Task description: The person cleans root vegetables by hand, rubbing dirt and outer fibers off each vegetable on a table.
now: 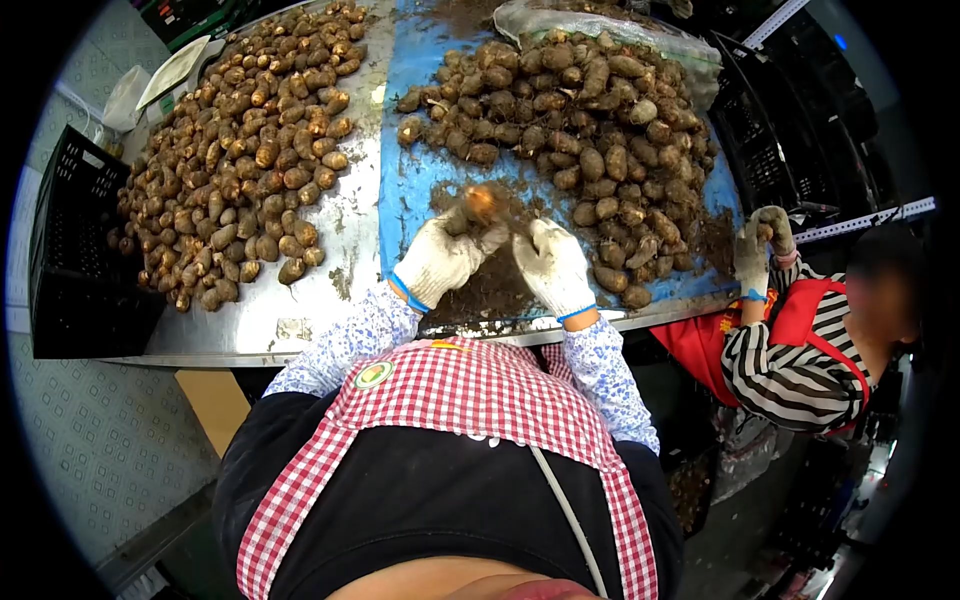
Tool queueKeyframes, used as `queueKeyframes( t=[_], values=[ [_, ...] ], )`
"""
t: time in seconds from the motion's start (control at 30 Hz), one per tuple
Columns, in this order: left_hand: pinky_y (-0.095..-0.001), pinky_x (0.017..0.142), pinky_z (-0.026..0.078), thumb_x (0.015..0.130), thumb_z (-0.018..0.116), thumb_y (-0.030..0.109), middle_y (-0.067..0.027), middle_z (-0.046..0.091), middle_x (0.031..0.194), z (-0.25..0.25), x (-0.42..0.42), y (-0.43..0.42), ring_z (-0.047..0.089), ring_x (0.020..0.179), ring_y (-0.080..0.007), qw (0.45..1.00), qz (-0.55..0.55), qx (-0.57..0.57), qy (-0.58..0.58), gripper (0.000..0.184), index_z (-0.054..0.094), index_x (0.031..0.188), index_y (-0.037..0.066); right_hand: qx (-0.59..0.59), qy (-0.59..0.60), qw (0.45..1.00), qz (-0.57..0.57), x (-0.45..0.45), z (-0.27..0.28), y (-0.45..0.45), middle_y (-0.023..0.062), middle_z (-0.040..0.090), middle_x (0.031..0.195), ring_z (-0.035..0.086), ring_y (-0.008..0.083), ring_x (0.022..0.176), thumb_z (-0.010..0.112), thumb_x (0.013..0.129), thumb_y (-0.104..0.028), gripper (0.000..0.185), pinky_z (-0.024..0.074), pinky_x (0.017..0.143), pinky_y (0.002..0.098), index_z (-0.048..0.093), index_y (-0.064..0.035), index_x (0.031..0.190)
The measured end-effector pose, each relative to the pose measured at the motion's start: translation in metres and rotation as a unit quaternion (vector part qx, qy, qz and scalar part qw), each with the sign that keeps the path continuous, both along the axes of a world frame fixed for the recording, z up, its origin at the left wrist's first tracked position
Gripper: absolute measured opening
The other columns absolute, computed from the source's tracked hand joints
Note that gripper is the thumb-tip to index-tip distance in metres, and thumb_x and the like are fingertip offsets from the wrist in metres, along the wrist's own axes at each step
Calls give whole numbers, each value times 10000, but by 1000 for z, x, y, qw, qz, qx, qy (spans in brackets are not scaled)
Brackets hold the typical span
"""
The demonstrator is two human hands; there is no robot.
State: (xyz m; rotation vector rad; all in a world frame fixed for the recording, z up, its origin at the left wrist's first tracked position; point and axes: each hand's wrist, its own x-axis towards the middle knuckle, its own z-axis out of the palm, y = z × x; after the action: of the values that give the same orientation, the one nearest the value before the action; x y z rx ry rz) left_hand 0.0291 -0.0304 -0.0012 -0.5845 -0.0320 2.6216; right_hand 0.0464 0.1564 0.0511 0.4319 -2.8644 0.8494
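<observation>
A small taro (pixel 484 203), orange-brown at its near end and slightly blurred, is gripped in the gloved fingers of my left hand (pixel 447 255). Just to its right, my right hand (pixel 553 265) has its fingers curled together; what they pinch, if anything, I cannot make out. Both gloves are white and smudged with dirt. Beneath my hands, loose dark soil (pixel 490 290) covers the blue sheet (pixel 400 150). A heap of soil-covered, hairy taros (pixel 600 130) lies beyond and to the right. On the left, cleaner taros (pixel 250 150) are spread over the metal table (pixel 350 215).
A black crate (pixel 75 240) stands against the table's left end, with a scale (pixel 175 75) behind it. More black crates (pixel 755 140) line the right side. A mesh sack (pixel 620 30) lies behind the heap. At right, a co-worker (pixel 800 340) in gloves holds something small.
</observation>
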Motion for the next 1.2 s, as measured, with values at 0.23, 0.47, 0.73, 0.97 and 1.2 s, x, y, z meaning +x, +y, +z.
queueKeyframes(
  t=[0.23, 0.47, 0.73, 0.97, 1.2],
  values=[
    [-437, 863, 586, 1041, 380, 216, -195, 560, 1252, 12, 4, 5, 609, 1058, -352, 985, -13, -173, 8, 337, 486, 1262, -16, -192, -24, 980, -33, 3, 18, 8, 182, 686, 1010, 675, 287, 874, 575, 958, -154, 222, 526, 741, 364, 622, -17, 1126],
    [-397, 855, 582, 1044, 387, 193, -151, 576, 1245, 15, 13, 8, 621, 1073, -256, 918, 29, -325, 224, 286, 501, 1257, 39, -143, -84, 986, 12, 3, 25, -6, 215, 635, 865, 638, 300, 766, 604, 936, -227, 253, 486, 661, 388, 594, 17, 998],
    [-417, 787, 580, 1042, 395, 163, -149, 564, 1260, 49, 17, 2, 613, 1078, -260, 974, -23, -182, 133, 244, 501, 1244, 74, -56, -101, 991, -70, -3, 3, 1, 191, 689, 995, 685, 301, 946, 583, 911, -78, 211, 543, 819, 398, 608, -17, 1112],
    [-422, 956, 542, 1052, 363, 167, -127, 565, 1268, 36, 16, -2, 595, 1135, -246, 946, -18, -276, 169, 287, 486, 1280, 46, -169, -103, 980, -34, 0, 31, 7, 148, 684, 1078, 653, 260, 993, 546, 964, -85, 238, 506, 857, 341, 608, -15, 1183],
    [-363, 966, 534, 1036, 408, 129, -137, 570, 1247, 37, 13, -10, 599, 1124, -226, 807, -20, -467, 361, 262, 480, 1254, 3, -38, -19, 999, 17, 9, 44, -12, 179, 604, 848, 615, 327, 786, 642, 913, -172, 171, 501, 702, 414, 600, -8, 934]
  ],
)
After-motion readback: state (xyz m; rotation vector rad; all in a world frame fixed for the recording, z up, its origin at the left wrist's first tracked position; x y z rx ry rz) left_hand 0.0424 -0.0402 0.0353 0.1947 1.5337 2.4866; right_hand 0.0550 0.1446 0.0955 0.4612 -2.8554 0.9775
